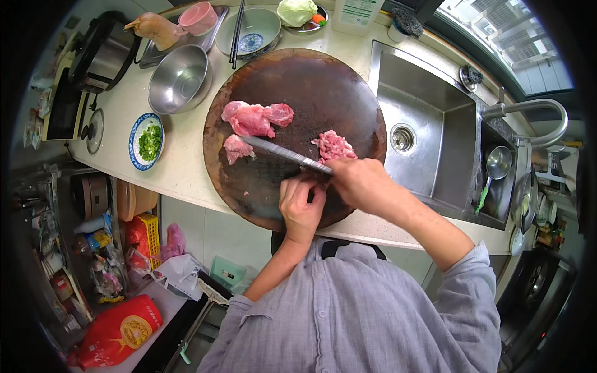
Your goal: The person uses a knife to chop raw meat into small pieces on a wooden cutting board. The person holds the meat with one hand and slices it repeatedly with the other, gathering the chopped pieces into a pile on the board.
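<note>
My right hand [357, 181] is closed around the handle of a kitchen knife, most likely a cleaver, its blade [284, 152] pointing left across a round wooden chopping board [298, 79]. Beside the blade's heel, the bent fingers of my left hand [301, 203] reach the board; the knife and right hand partly hide what lies at those fingertips. Large pieces of raw pink meat [252, 120] rest beyond the blade tip. A smaller meat piece [237, 149] lies close to the tip. Chopped meat [333, 146] forms a pile just past my right hand.
Left of the board are a steel bowl [179, 80] and a plate of chopped greens [150, 142]. Behind it stands a ceramic bowl [266, 27] with black chopsticks [238, 32] across its rim. A steel sink [419, 158] adjoins on the right, with a curved faucet [555, 112].
</note>
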The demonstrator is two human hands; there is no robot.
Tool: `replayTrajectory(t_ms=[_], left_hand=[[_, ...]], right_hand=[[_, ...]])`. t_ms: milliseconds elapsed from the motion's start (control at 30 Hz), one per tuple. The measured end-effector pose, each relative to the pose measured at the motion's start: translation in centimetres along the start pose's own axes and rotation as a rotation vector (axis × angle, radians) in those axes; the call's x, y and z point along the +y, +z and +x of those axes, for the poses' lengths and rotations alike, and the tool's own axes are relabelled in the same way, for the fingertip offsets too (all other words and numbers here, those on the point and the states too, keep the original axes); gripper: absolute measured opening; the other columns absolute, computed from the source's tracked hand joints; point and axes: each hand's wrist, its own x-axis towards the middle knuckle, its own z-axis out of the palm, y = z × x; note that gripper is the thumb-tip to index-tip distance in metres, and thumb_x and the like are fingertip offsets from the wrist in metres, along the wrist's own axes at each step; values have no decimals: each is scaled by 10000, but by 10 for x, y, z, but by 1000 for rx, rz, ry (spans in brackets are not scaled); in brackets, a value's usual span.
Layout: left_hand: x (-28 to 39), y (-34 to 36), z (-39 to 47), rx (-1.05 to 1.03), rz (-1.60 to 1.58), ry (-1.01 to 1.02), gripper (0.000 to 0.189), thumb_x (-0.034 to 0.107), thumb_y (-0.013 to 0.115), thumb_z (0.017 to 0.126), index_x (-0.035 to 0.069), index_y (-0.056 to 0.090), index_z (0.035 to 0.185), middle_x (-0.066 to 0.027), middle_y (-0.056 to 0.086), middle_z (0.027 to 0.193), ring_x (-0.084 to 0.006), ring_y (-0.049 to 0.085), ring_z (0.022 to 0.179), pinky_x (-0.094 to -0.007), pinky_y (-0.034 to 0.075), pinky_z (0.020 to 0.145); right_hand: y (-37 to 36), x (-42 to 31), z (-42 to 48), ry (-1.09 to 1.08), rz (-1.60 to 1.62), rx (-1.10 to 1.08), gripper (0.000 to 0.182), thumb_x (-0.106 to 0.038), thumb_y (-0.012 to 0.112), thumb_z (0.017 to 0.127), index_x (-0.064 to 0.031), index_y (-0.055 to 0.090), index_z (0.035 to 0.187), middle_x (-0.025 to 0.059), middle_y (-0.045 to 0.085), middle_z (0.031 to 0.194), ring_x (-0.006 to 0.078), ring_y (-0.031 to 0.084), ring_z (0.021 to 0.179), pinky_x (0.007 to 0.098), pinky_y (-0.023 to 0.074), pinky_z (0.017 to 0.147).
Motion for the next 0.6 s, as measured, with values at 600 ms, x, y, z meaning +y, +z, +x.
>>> replayTrajectory(t_ms=[600], left_hand=[[1,0,6,30,9,77,243,41,754,708,16,684,939,-131,665,949,-375,608,855,-440,512,769]], right_hand=[[-34,-3,-78,-2,-154,-162,321,4,559,763,-9,525,1082,127,608,869,314,632,616,421,505,530]])
